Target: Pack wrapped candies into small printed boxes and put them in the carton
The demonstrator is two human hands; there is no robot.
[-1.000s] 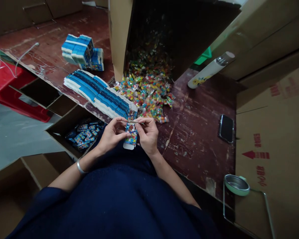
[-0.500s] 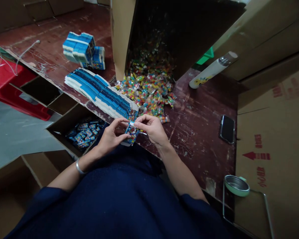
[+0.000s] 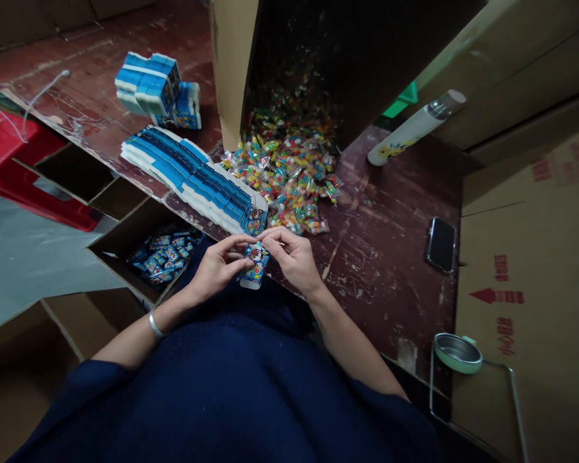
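Note:
A small blue printed candy box [image 3: 255, 265] is between my hands at the table's front edge, a white flap sticking out at its lower end. My left hand [image 3: 220, 265] grips its left side between thumb and fingers. At the upper end, my right hand [image 3: 291, 257] pinches the box's top, thumb and fingers together. Just beyond them lies a long row of flat, stacked blue-and-white boxes [image 3: 188, 177]. A heap of clear packets of colourful candies [image 3: 289, 180] spills from a big carton [image 3: 231, 77] behind my right hand.
Banded bundles of flat boxes [image 3: 149, 80] sit at the back left. Below the table edge, an open carton [image 3: 120, 241] holds many filled blue boxes [image 3: 166, 257]. To the right are a white flask [image 3: 410, 132], a phone [image 3: 440, 245] and a metal bowl [image 3: 458, 354]. A red stool [image 3: 24, 154] stands left.
The white flap at the box's top has been folded down out of sight, and more of the printed face shows. My right hand has moved slightly toward the box's top.

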